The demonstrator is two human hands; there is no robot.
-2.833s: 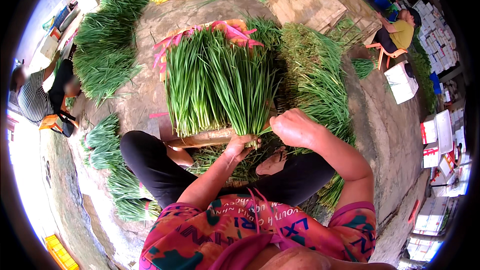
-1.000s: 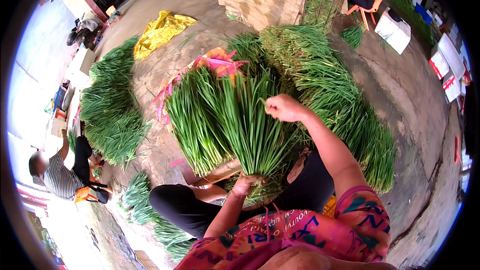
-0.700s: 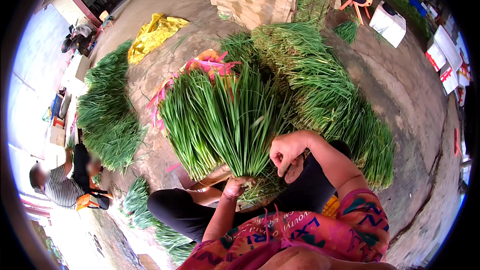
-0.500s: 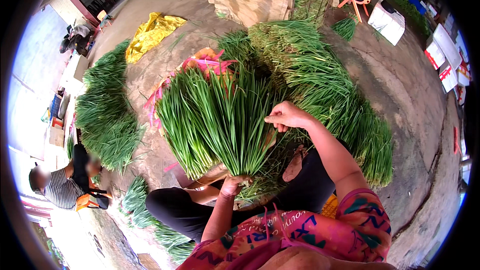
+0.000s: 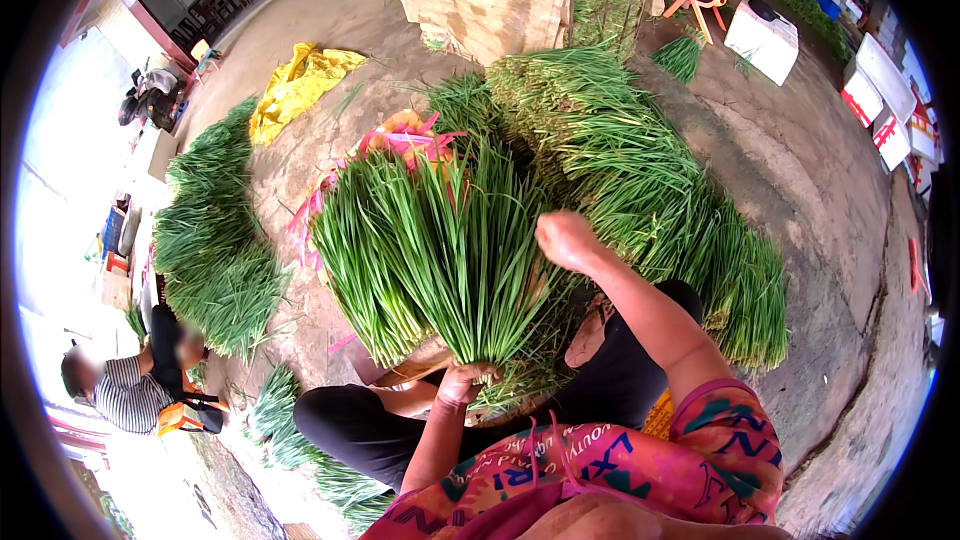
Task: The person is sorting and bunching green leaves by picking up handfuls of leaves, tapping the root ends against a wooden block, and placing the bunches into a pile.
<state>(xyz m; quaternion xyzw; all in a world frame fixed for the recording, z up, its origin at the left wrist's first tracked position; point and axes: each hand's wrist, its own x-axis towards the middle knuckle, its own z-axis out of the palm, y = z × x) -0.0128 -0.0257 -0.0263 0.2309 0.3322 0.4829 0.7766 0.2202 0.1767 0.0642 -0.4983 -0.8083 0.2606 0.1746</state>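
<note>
My left hand (image 5: 462, 380) grips the base of a large fanned bunch of long green chives (image 5: 450, 240) and holds it upright in front of me. My right hand (image 5: 565, 240) is against the bunch's right side, fingers curled among the blades; what it grasps is hidden. Behind the bunch lie pink tie strips (image 5: 400, 135) on the ground. My knees in black trousers (image 5: 350, 420) show below the bunch.
A long heap of chives (image 5: 650, 170) lies to my right, another heap (image 5: 215, 240) to the left. A seated person (image 5: 130, 390) is at the lower left. A yellow cloth (image 5: 295, 85), a brown sack-covered stack (image 5: 485, 0) and white boxes (image 5: 765, 40) lie farther off.
My right hand rose from the base of the bunch to its right side and moved up and down along the blades. The bunch stayed upright in my left hand.
</note>
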